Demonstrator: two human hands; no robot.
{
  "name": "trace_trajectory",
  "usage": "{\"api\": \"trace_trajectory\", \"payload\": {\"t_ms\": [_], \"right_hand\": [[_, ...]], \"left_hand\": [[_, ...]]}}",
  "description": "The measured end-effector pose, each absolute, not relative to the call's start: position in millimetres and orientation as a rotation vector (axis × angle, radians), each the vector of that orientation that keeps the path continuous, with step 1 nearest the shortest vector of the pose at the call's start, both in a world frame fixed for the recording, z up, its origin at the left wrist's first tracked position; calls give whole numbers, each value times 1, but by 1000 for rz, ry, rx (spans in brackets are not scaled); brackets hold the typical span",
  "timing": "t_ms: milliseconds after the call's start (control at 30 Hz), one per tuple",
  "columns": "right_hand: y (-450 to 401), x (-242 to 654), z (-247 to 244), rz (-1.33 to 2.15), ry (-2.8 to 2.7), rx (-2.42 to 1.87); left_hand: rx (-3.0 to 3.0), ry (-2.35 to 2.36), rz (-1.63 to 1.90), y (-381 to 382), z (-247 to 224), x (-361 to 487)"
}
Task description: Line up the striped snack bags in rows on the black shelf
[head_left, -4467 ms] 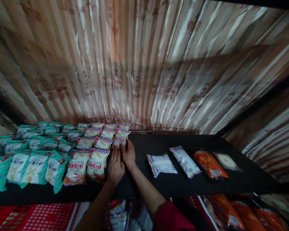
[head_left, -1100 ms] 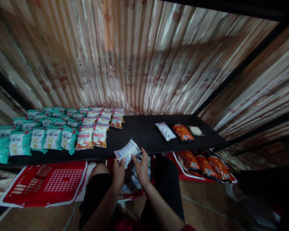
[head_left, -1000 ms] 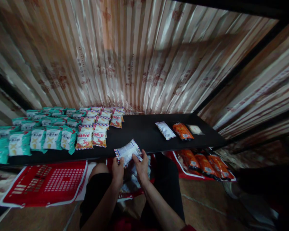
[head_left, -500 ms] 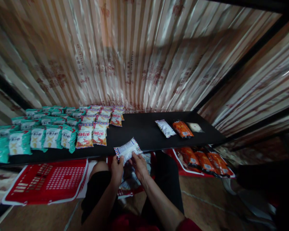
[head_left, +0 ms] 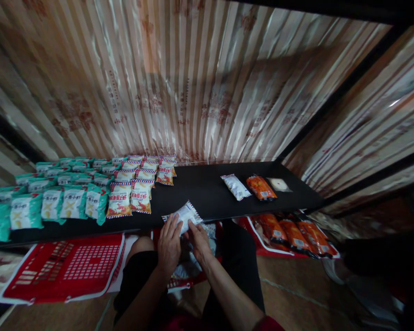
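A white snack bag (head_left: pixel 187 215) with striped ends is held at the shelf's front edge, its printed back facing up. My left hand (head_left: pixel 170 241) lies over the bag's left part, fingers on top of it. My right hand (head_left: pixel 198 239) grips the lower right edge, thumb on top. To the left, several striped shrimp-snack bags (head_left: pixel 140 195) stand in rows beside many green-and-white bags (head_left: pixel 74 202). On the right lie a single white bag (head_left: pixel 235 186), an orange bag (head_left: pixel 261 187) and a small clear packet with a white item (head_left: pixel 279 184).
The black shelf (head_left: pixel 200 184) runs across in front of a striped curtain. Below it are a red basket (head_left: pixel 89 262) at left, another with bags between my knees, and a third holding orange packs (head_left: pixel 294 233) at right. A dark shape stands at far right.
My left hand has moved from gripping the bag's lower left edge to lying over its left part. The view has shifted slightly.
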State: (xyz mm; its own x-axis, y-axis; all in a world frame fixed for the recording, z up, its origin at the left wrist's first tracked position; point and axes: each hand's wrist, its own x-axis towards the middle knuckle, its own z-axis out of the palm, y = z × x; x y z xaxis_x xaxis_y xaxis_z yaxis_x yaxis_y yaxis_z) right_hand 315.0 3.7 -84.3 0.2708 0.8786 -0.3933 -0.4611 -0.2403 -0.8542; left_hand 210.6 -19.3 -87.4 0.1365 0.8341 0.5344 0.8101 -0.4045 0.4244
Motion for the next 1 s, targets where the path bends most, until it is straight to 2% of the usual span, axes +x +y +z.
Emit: {"api": "trace_trajectory", "payload": {"t_ms": [367,733,867,1000], "right_hand": [[3,319,-77,1431,-310,-1237],[-6,318,-75,1404,-445,-1300],[-8,324,-89,1140,-713,-1477],[-6,335,-93,501,-1102,-1613]], "left_hand": [[2683,1492,935,-13,-103,193],[2634,1613,1024,-11,-111,193],[2649,1545,1000,-14,-108,193],[2647,1514,1027,-14,-104,191]]}}
